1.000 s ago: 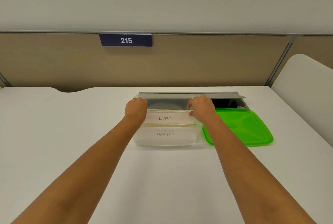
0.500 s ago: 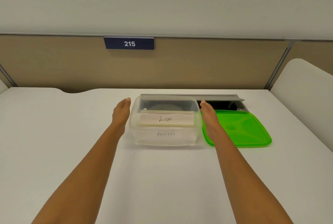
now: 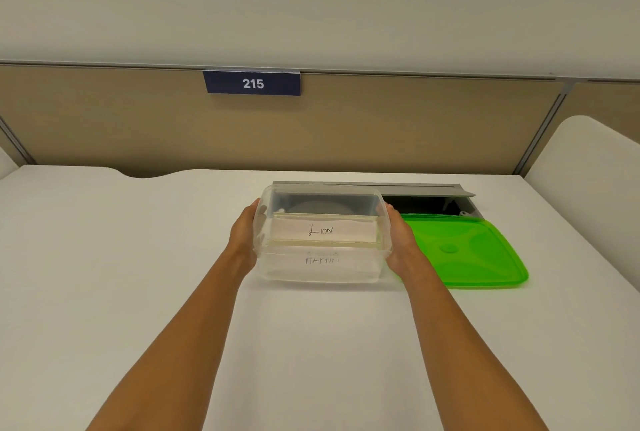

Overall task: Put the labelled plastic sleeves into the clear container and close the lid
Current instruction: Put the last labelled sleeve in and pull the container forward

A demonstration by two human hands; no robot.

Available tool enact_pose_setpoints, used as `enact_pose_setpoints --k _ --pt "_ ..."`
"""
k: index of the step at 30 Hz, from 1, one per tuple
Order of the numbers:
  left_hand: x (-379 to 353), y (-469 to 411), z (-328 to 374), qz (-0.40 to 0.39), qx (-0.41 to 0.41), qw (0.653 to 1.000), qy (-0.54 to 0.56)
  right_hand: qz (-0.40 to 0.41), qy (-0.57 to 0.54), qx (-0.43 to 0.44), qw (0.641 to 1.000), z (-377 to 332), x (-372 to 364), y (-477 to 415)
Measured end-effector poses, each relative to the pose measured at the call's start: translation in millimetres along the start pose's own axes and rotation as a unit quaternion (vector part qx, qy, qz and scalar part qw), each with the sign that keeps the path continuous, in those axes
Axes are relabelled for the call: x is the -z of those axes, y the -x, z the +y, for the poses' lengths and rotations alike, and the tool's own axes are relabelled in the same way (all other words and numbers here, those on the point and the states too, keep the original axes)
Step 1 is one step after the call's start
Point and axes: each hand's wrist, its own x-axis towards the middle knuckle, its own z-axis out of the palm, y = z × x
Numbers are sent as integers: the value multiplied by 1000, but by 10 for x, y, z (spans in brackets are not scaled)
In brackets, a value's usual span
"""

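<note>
Worktop, white and smooth (image 3: 138, 292), carries every item of the task.

Clear rectangular plastic container (image 3: 322, 274) stands near its far middle, open-topped, at the near edge of a grey recessed cable tray (image 3: 426, 190). Judged step: loading looks complete, and the box is being steadied or squared up ahead of closing.

Bright green rectangular plastic lid (image 3: 464, 250) lies flat on the worktop just beside the container's right wall, its far edge reaching the tray. It is not yet fitted. Next move, as judged: one hand must leave the box, take the lid by an edge, bring it over the opening, line it up with the rim and press down round all sides. The other hand should brace the box, which looks light and apt to slide.

Left hand (image 3: 244, 240) lies against the left wall and right hand (image 3: 398, 240) against the right wall. Fingers run fairly straight along the plastic, with the box pressed between them. Whether a thumb hooks the rim cannot be told.

Labelled plastic sleeves (image 3: 322, 231) lie inside the container, stacked. The upper one shows a white insert hand-lettered "LION" and sits close under the rim, so it may foul the lid. A lower label (image 3: 322, 260) shows through the front wall, its writing too blurred to read.
</note>
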Motion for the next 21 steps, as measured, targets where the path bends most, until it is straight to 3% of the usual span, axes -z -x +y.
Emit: enact_pose_setpoints --k 9,21 --pt "77 150 16 12 -3 1000 -3 -16 6 16 1000 -60 -42 155" --pt "289 974 331 7 -8 1000 -2 -37 11 40 998 -116 -185 1062"
